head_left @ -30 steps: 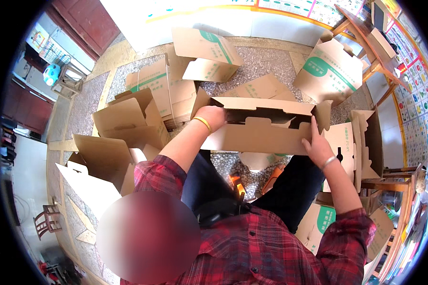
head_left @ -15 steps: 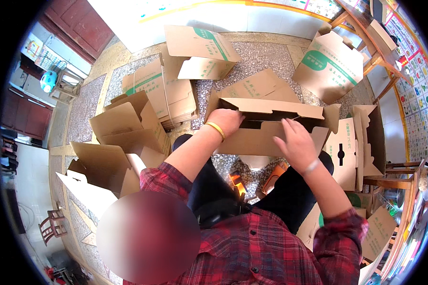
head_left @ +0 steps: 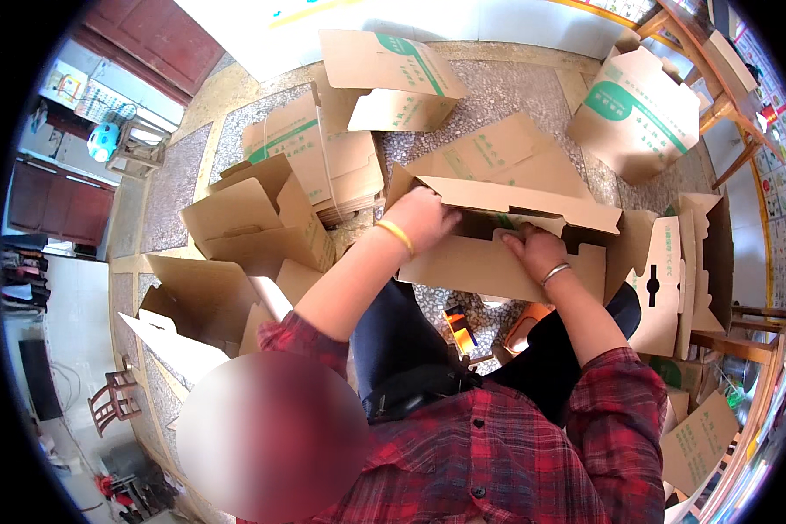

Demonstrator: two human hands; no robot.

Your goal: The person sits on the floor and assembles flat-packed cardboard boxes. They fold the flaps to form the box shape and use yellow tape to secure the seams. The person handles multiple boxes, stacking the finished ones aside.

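A brown cardboard carton [head_left: 515, 266] rests across my knees with its top open and its long flaps raised. My left hand [head_left: 422, 218], a yellow band at its wrist, is closed over the carton's left end, fingertips dipping into the opening. At the middle of the near wall my right hand [head_left: 537, 251] is curled around the cardboard edge, the fingers partly inside and the thumb on the outer face. The shadowed inside hides some of the fingertips. A light bracelet circles my right wrist.
Open cartons [head_left: 236, 218] stand to the left, beside a tied stack of flat cardboard [head_left: 301, 148]. Another carton [head_left: 633, 113] stands far right near a wooden table [head_left: 699, 52]. More cardboard [head_left: 659, 284] leans by my right knee. An orange object [head_left: 460, 327] lies between my feet.
My right hand has gone from spread fingers above the near wall to a curled grip on its edge. The carton has tilted slightly, and the whole view has shifted.
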